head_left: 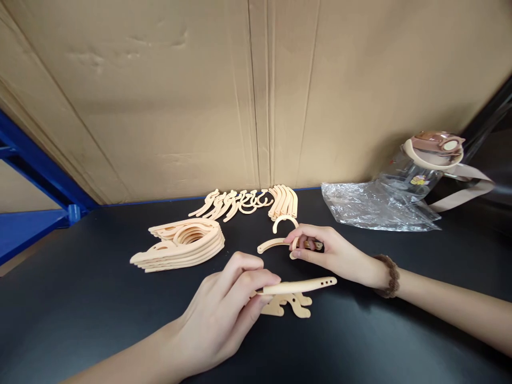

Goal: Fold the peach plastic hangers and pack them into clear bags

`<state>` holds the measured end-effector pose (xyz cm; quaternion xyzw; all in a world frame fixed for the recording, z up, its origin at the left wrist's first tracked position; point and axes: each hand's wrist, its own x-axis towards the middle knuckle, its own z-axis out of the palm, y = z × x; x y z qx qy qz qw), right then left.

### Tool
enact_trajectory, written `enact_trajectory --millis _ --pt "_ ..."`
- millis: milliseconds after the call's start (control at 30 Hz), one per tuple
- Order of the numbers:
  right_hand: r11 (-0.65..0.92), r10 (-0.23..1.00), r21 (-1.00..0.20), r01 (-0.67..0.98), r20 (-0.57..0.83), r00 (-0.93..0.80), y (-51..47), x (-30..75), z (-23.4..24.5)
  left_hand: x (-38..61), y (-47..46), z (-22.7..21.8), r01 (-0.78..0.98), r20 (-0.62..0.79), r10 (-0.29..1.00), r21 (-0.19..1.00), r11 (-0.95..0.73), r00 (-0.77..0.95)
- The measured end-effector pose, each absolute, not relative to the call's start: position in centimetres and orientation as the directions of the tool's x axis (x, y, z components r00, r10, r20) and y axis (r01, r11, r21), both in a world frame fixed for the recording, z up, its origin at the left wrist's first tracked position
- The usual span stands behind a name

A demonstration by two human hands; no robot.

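Note:
My left hand (224, 312) is closed in a pinch on a peach plastic hanger arm (298, 286) with small holes at its tip, held just above the black table (100, 298). Under it lie two small forked peach pieces (294, 306). My right hand (328, 250) is closed round a curved peach hanger piece (272, 244) whose left end sticks out over the table. A small hook-shaped piece (285, 221) lies just behind that hand.
A stack of peach hanger bodies (182, 244) lies left of centre. Rows of hooks (236, 202) and curved arms (284, 201) lie along the cardboard wall (240, 90). A crumpled clear bag (372, 205) and a water bottle with a pink lid (428, 160) are at the right. Blue shelving frame (36, 192) stands left.

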<state>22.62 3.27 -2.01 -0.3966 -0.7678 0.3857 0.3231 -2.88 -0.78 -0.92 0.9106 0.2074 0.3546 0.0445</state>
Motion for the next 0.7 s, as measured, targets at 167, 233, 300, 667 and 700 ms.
enact_trajectory --millis 167,233,300,667,700 --pt "0.399 0.852 -0.849 0.346 0.205 -0.481 3.38 22.57 -2.18 -2.99 -0.89 -0.87 0.364 0.634 0.441 0.259 -0.895 0.635" --pt "0.402 0.851 -0.85 0.341 0.209 -0.482 3.34 22.56 -2.16 -3.01 -0.94 -0.89 0.373 0.63 0.453 0.266 -0.889 0.631" --pt "0.403 0.85 -0.85 0.338 0.211 -0.483 3.3 22.55 -2.14 -3.02 -0.96 -0.92 0.381 0.625 0.458 0.264 -0.886 0.632" --pt "0.395 0.85 -0.856 0.332 0.204 -0.486 3.53 22.25 -2.01 -3.3 -0.77 -0.66 0.435 0.616 0.467 0.215 -0.874 0.634" --pt "0.392 0.849 -0.859 0.328 0.201 -0.488 3.53 22.23 -2.02 -3.39 -0.79 -0.64 0.441 0.616 0.478 0.226 -0.869 0.626"
